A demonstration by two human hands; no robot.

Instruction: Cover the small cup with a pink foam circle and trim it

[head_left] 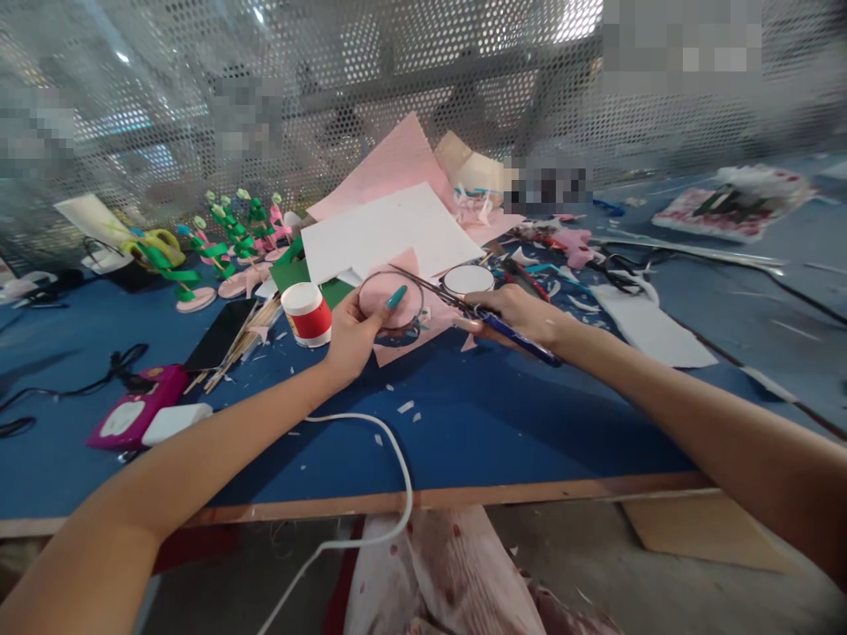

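Observation:
My left hand (354,331) pinches a pink sheet (382,295) that bears a dark round outline; its thumb, with a teal nail, presses on top. In my right hand (513,309) are scissors (440,289), their blades pointing left across the outlined circle. A slim dark-blue thing (520,339) like a pen sticks out below the same hand; whether it is part of the scissors I cannot tell. Just beyond the blades lies a white disc with a dark rim (468,279). To the left of my left hand stands a red and white paper cup (308,315).
White (390,231) and pink sheets (390,163) lie at the back. Green and pink craft flowers (242,234) stand at left, near sticks (244,339), a phone (221,335) and a magenta power socket box (142,407). A white cable (397,459) crosses the front edge. Scraps and other scissors (622,272) lie right.

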